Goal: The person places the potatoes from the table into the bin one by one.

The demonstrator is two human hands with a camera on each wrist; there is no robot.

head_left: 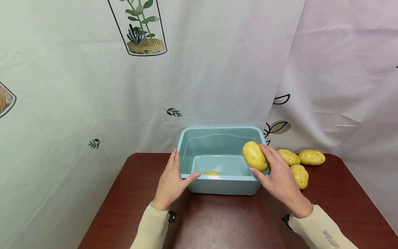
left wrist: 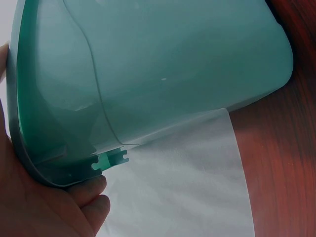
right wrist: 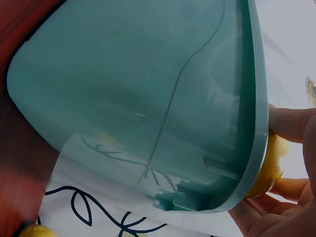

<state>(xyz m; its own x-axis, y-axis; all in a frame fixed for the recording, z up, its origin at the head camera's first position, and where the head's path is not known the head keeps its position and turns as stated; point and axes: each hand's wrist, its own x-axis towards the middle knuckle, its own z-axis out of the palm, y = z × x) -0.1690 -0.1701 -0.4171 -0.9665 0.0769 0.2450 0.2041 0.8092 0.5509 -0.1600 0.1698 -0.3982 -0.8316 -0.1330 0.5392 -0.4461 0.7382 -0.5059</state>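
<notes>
A yellow potato point(head_left: 255, 156) is pinched between the thumb and fingers of my right hand point(head_left: 281, 178), held over the right front part of a light blue plastic bin point(head_left: 222, 186). In the right wrist view the bin's rim partly hides this potato point(right wrist: 270, 165). My left hand point(head_left: 172, 181) rests at the bin's left front corner, its fingers fairly straight along the left side and its thumb on the front rim. Inside the bin lies another potato point(head_left: 211, 173), mostly hidden behind the front rim.
Three more potatoes lie to the right of the bin: one beside it point(head_left: 289, 157), one farther right point(head_left: 312, 157) and one nearer point(head_left: 300, 176). The dark red wooden table point(head_left: 217, 224) backs onto a white printed curtain point(head_left: 217, 69).
</notes>
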